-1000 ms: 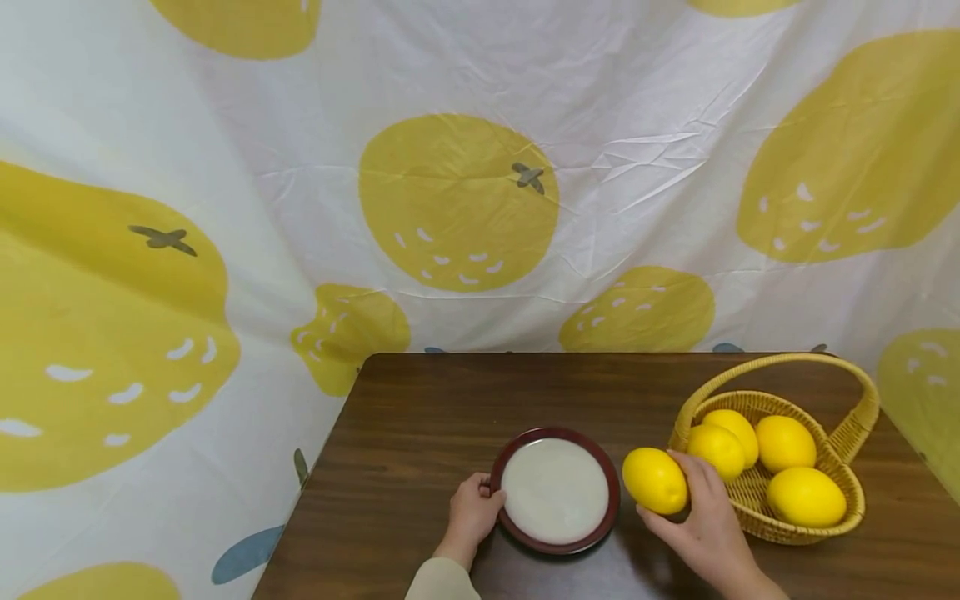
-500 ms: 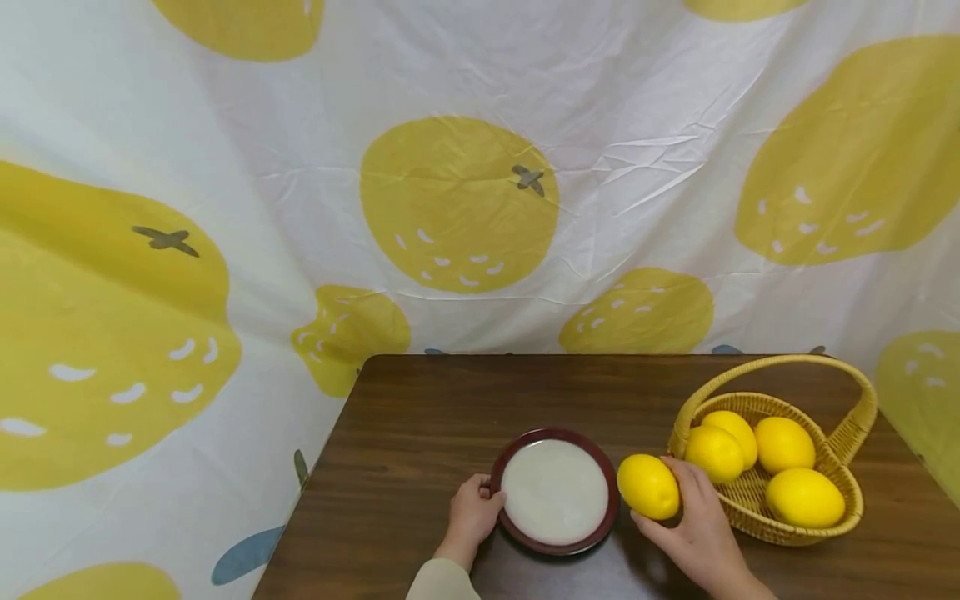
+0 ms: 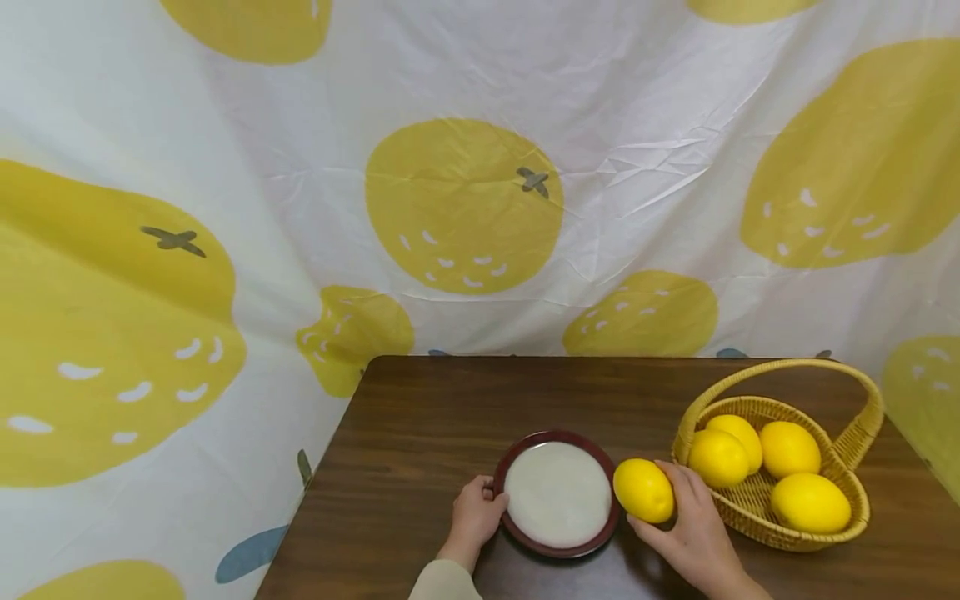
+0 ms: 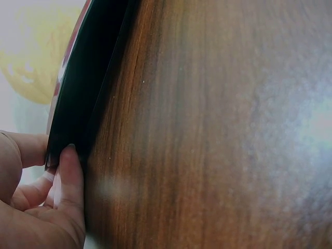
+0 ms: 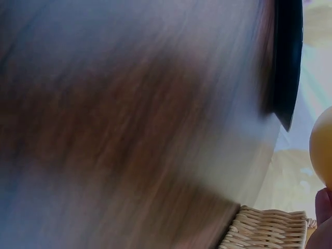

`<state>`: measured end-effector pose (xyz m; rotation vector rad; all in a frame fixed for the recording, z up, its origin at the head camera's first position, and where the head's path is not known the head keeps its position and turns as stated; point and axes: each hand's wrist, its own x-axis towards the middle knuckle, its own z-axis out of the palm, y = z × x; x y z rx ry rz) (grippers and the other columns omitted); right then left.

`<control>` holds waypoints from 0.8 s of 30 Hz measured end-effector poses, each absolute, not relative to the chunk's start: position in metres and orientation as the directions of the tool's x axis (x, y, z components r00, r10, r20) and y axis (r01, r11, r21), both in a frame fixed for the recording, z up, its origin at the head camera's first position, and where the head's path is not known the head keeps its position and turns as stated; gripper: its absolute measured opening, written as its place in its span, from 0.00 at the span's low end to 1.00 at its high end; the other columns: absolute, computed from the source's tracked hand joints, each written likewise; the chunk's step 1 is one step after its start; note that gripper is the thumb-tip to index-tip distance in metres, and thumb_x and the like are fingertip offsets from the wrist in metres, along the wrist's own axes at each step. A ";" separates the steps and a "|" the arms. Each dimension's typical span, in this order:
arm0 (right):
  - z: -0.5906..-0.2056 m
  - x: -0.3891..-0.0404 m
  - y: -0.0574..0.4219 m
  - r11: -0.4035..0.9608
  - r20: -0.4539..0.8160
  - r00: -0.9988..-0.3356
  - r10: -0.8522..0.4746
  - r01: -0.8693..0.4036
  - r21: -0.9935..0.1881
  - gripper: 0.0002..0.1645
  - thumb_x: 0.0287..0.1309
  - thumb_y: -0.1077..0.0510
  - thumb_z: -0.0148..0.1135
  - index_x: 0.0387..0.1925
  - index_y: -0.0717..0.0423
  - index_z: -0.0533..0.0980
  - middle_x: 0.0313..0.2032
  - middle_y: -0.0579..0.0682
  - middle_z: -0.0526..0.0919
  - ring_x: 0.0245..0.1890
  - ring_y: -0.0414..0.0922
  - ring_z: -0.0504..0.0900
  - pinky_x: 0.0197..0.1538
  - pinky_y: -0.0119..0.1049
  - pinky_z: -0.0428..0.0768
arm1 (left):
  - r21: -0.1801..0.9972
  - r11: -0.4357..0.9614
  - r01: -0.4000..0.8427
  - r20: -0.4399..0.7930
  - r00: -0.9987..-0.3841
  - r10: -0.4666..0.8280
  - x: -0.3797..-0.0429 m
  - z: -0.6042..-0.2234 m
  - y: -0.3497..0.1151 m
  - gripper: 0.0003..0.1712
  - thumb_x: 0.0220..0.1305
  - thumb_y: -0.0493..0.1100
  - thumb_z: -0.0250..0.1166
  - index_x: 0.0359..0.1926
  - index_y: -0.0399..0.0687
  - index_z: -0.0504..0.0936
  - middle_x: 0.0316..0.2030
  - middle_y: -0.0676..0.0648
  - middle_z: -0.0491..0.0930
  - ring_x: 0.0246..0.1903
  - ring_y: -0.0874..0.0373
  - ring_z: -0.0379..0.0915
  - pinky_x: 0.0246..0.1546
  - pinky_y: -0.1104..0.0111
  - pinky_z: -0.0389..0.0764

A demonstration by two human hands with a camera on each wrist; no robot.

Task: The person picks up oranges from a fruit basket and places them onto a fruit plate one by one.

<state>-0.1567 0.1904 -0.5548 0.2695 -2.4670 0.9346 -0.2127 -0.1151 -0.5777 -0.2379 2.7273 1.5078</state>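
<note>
In the head view a round plate (image 3: 558,495) with a pale centre and dark red rim lies on the brown table. My left hand (image 3: 476,517) pinches its left rim; in the left wrist view the thumb and fingers (image 4: 71,179) close on the plate's dark underside edge (image 4: 85,78). My right hand (image 3: 693,533) grips a yellow lemon (image 3: 643,490) between thumb and fingers, just beside the plate's right rim. Only a slice of that lemon (image 5: 322,148) and a fingertip show in the right wrist view.
A wicker basket (image 3: 806,542) with a tall arched handle stands on the right of the table (image 3: 420,408), several lemons (image 3: 810,503) inside it. The right forearm is close to its left side. A lemon-printed cloth (image 3: 465,67) hangs behind the table.
My right hand has carried the lemon slightly left and down, closer to the plate's right rim. The left hand keeps its hold on the plate.
</note>
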 end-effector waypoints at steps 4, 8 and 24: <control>-0.558 -0.158 0.189 0.748 0.472 -0.882 -0.019 -0.325 -0.578 0.47 0.37 0.54 0.84 0.60 0.60 0.70 0.53 0.62 0.75 0.49 0.57 0.77 0.49 0.61 0.77 | 0.840 0.526 -0.135 -0.083 -0.989 -0.122 -0.212 -0.579 -0.115 0.13 0.60 0.37 0.69 0.45 0.36 0.82 0.30 0.46 0.82 0.31 0.57 0.77 0.36 0.61 0.78; -0.561 -0.160 0.187 0.749 0.460 -0.888 -0.026 -0.322 -0.579 0.47 0.37 0.54 0.84 0.60 0.59 0.70 0.52 0.60 0.75 0.49 0.55 0.77 0.49 0.60 0.77 | 0.842 0.521 -0.137 -0.081 -0.988 -0.128 -0.211 -0.579 -0.115 0.13 0.61 0.37 0.69 0.45 0.36 0.82 0.30 0.46 0.82 0.31 0.56 0.77 0.36 0.61 0.78; -0.569 -0.168 0.180 0.739 0.464 -0.885 -0.028 -0.331 -0.587 0.47 0.37 0.53 0.84 0.61 0.58 0.70 0.52 0.59 0.75 0.48 0.53 0.78 0.49 0.58 0.79 | 0.843 0.511 -0.168 -0.114 -0.984 -0.135 -0.212 -0.575 -0.114 0.14 0.61 0.37 0.68 0.47 0.35 0.82 0.31 0.45 0.82 0.32 0.55 0.77 0.36 0.61 0.79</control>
